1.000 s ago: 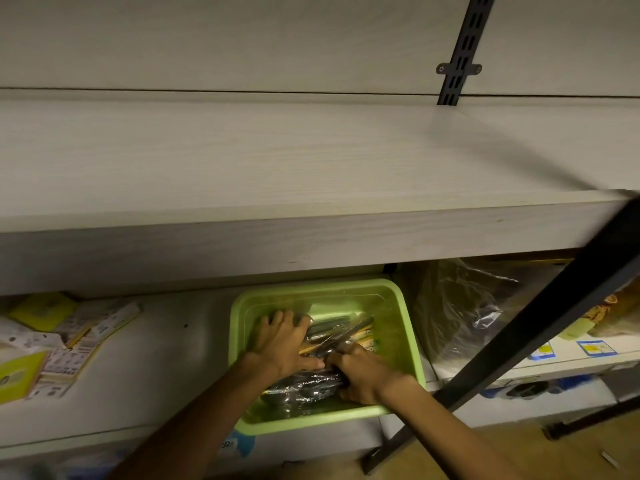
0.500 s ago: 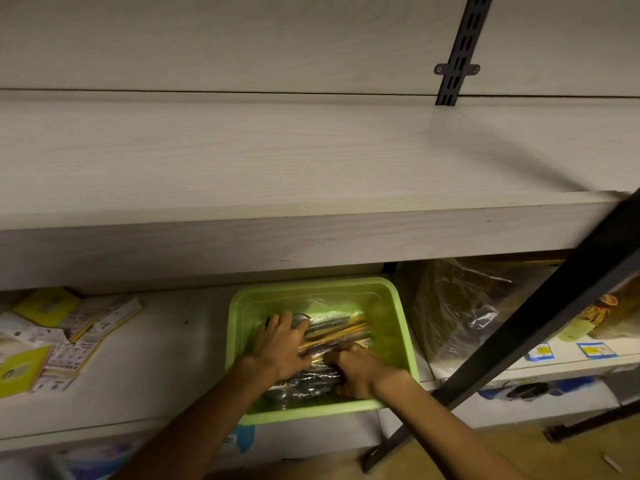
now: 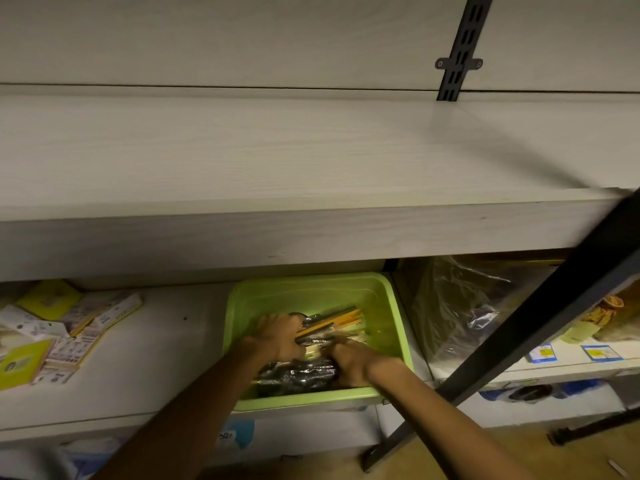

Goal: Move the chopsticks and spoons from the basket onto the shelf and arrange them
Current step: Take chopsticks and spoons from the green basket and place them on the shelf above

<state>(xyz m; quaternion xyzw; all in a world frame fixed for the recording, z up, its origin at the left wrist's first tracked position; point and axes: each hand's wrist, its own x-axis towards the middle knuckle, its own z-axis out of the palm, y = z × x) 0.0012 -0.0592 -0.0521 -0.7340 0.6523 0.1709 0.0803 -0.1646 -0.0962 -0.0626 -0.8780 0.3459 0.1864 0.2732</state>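
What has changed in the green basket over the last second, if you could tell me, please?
The left hand has curled in from lying flat and now grips the wrapped chopsticks, whose far ends have tilted up. The right hand stays on the packets beside it. The green basket has not moved, and nothing has reached the upper shelf.

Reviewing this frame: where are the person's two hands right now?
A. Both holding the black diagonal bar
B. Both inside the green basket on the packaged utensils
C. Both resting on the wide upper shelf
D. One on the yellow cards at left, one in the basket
B: the left hand and right hand are both down in the green basket, on the packaged utensils.
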